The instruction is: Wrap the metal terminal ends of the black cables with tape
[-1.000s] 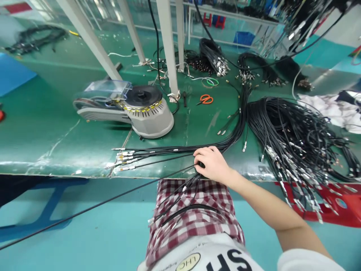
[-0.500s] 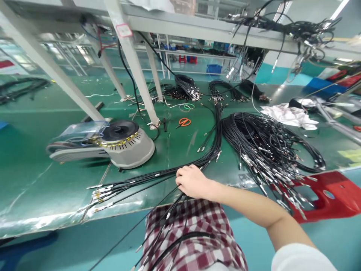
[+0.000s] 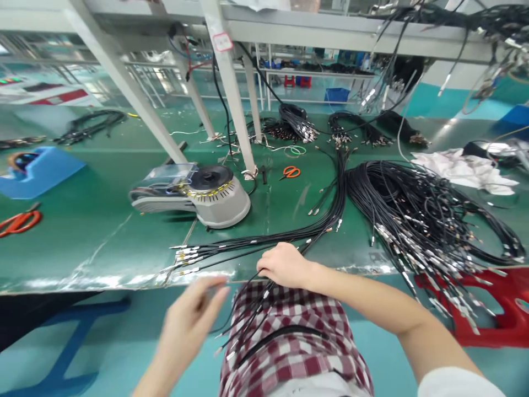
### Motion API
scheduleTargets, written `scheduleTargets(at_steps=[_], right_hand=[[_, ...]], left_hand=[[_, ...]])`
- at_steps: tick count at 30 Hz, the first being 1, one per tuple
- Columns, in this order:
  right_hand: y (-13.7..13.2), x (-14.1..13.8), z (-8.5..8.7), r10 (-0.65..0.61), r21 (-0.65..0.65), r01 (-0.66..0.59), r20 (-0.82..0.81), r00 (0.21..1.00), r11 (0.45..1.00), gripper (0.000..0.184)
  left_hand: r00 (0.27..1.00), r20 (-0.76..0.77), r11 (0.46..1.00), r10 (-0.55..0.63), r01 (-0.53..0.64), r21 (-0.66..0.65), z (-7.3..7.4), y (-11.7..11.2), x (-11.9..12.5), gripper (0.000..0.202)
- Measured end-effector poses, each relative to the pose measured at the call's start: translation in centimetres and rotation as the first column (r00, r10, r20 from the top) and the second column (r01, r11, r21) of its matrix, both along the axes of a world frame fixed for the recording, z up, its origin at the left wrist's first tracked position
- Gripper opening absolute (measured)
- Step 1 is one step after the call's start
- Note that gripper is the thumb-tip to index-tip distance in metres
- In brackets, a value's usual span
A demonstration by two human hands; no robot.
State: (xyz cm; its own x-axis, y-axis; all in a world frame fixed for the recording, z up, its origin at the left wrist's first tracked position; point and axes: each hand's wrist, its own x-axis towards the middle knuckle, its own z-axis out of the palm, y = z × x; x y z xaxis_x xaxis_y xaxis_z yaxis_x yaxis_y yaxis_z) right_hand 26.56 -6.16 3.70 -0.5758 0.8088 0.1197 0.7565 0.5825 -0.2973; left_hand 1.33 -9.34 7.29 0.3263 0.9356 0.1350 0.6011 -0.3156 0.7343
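Note:
My right hand is closed around several thin black cables at the front edge of the bench. Their ends, with white and metal tips, hang over a red-and-white checked cloth on my lap. My left hand is in front of the bench edge, left of the hanging ends. It is blurred, thumb and fingers apart, with nothing visible between them. Beyond my right hand, a long cable bundle lies on the bench and bends left, its labelled ends near the front edge.
A round grey tape dispenser stands behind the labelled ends. Orange scissors lie further back, and another pair of scissors is at left beside a blue tape holder. A large cable heap overhangs a red stool.
My left hand has come into view from the lower left. A cable that stretched down to the left now hangs slack. My right hand keeps its grip; the view has shifted left.

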Motion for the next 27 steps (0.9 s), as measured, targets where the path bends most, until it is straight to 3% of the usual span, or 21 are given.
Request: scheduleTargets(at_steps=[3,6,8,11,16,19,22,27], right_hand=[[-0.8,0.8,0.0,-0.034,-0.013,0.034,-0.025,0.999,0.999,0.017],[-1.5,2.1,0.2,-0.078,-0.028,0.077,-0.040,0.996,0.997,0.013],[-1.7,3.2,0.3,-0.122,-0.035,0.121,-0.046,0.991,0.992,0.015],[-1.6,4.5,0.3,-0.167,-0.054,0.165,-0.054,0.984,0.985,0.024],[-1.1,4.2,0.2,-0.150,-0.083,0.145,-0.047,0.988,0.986,0.018],[-0.9,3.3,0.3,-0.149,-0.084,0.147,-0.020,0.989,0.986,0.016],[-0.7,3.0,0.9,-0.147,-0.104,0.150,0.034,0.989,0.983,0.030],[-0.9,4.6,2.6,-0.146,-0.186,0.159,0.086,0.986,0.970,0.047]], left_hand=[[0.984,-0.058,0.976,-0.171,0.161,-0.143,-3.1,1.6,4.3,0.029],[0.964,-0.101,0.954,-0.244,0.220,-0.202,-4.4,2.4,6.2,0.027],[0.967,-0.132,0.966,-0.218,0.195,-0.169,-4.5,2.6,4.8,0.031],[0.981,-0.149,0.984,-0.124,0.102,-0.145,-4.0,2.4,0.2,0.032],[0.989,-0.149,0.985,0.008,-0.034,-0.170,-3.5,0.0,-6.7,0.032],[0.985,-0.172,0.987,0.000,-0.028,-0.157,-3.5,-1.8,-7.7,0.032],[0.982,-0.188,0.992,0.019,-0.043,-0.121,-3.3,-2.8,-7.3,0.031],[0.963,-0.266,0.993,0.039,-0.066,-0.094,-2.8,-2.5,-6.4,0.034]])
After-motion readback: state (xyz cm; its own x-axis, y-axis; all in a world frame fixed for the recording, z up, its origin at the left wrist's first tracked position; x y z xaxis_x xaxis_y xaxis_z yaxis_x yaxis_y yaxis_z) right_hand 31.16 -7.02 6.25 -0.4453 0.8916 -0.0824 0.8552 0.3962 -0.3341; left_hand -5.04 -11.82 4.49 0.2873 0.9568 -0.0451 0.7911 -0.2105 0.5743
